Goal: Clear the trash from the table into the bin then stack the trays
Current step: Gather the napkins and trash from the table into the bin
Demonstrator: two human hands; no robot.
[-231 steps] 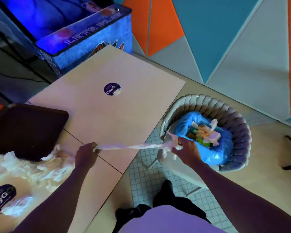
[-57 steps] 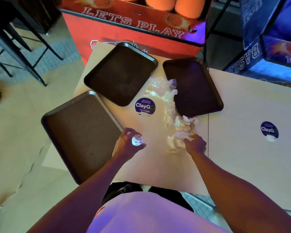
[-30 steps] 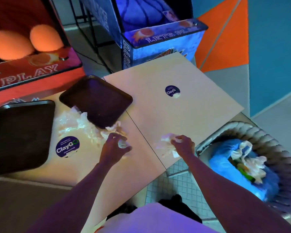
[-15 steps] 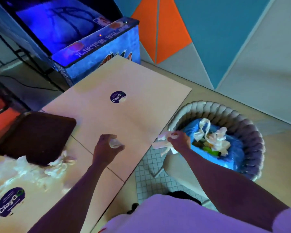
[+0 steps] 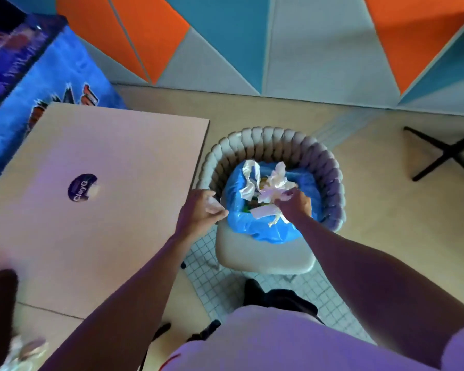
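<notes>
Right hand (image 5: 295, 203) over blue-lined bin (image 5: 330, 167) gripping tissue (image 5: 272, 187); left hand (image 5: 201, 210) clutching wad (image 5: 212, 201) at bench (image 5: 105, 156) edge.

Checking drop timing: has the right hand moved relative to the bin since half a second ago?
Yes. The right hand was at the near-left rim of the bin then; now it is over the blue liner, holding tissue above the trash.

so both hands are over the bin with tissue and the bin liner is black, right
Not quite. The head view shows the liner in the bin is blue, not black. The rest holds: the right hand holds crumpled tissue above the bin, the left hand grips a small piece at its edge.
</notes>
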